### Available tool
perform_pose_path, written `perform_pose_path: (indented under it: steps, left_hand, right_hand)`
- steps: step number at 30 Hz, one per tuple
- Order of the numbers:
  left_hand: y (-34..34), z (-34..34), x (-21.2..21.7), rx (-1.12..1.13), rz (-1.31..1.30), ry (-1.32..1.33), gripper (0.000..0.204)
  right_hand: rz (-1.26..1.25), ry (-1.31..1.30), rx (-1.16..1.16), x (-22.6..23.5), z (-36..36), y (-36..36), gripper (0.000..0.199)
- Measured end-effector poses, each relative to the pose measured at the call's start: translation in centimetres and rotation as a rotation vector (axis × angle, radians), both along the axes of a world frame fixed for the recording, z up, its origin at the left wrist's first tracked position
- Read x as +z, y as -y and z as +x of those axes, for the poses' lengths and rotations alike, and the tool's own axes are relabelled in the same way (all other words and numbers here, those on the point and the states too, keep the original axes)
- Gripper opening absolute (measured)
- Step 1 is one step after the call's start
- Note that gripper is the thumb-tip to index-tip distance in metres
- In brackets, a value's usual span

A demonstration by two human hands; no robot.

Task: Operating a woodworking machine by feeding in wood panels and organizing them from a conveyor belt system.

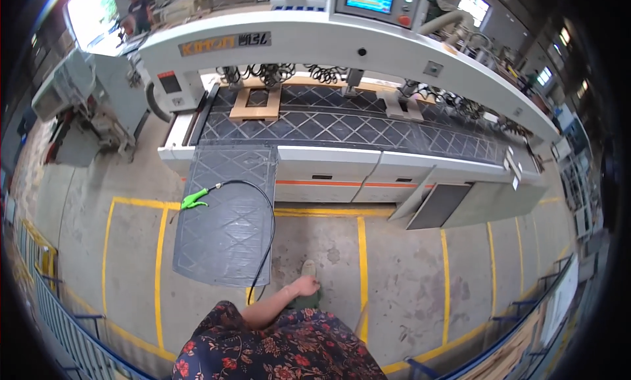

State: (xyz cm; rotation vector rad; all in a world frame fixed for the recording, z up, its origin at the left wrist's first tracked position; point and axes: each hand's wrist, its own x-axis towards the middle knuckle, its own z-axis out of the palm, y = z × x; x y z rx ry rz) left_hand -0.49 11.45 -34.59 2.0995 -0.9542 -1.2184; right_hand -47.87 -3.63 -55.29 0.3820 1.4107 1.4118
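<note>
— Fingers curled loosely, holding nothing: that is my one visible hand (pixel 305 286), hanging over the concrete floor (pixel 407 275) by my shoe (pixel 308 268); which hand it is, I cannot tell.

— Nearest thing?

— Black hose (pixel 268 235), just beside it; it runs up across the grey mat (pixel 227 209) to a green air gun (pixel 194 198); beyond stands the white machine (pixel 342 45), a wooden frame (pixel 256 104) on its bed.

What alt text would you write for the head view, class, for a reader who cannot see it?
A person in a floral garment stands on a concrete floor with yellow lines, one hand hanging empty, facing a large white machine with a black patterned bed. A green air gun on a black hose lies on a dark mat.
</note>
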Motion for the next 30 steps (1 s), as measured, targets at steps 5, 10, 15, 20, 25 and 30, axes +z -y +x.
perform_pose_path:
  steps: [5, 10, 15, 20, 25, 30]
  left_hand:
    - [5.2, 9.0, 0.9, 0.196, -0.155, 0.022, 0.032]
    - [7.0, 16.0, 6.7, 0.607, -0.289, 0.11, 0.031]
    - [4.5, 22.3, 8.6, 0.88, -0.354, 0.569, 0.033]
    - [1.1, 26.1, 6.3, 1.17, 0.0, 0.876, 0.049]
    - [-2.4, 26.9, 3.2, 1.51, 0.544, 0.72, 0.073]
    - [-3.2, 25.8, 2.8, 1.68, 0.746, 0.52, 0.075]
  right_hand:
    - [1.632, -1.71, -1.005, -5.7, 8.8, 9.6, 0.042]
    - [3.128, -2.546, -1.449, 13.0, 26.3, 12.2, 0.058]
    - [2.903, -2.223, -1.205, 23.2, 38.5, 19.7, 0.066]
    - [2.301, -2.288, -1.222, 29.5, 53.6, 26.5, 0.087]
    - [1.774, -2.495, -1.085, 30.8, 69.4, 30.9, 0.091]
    - [1.304, -2.438, -1.284, 33.5, 81.9, 30.1, 0.091]
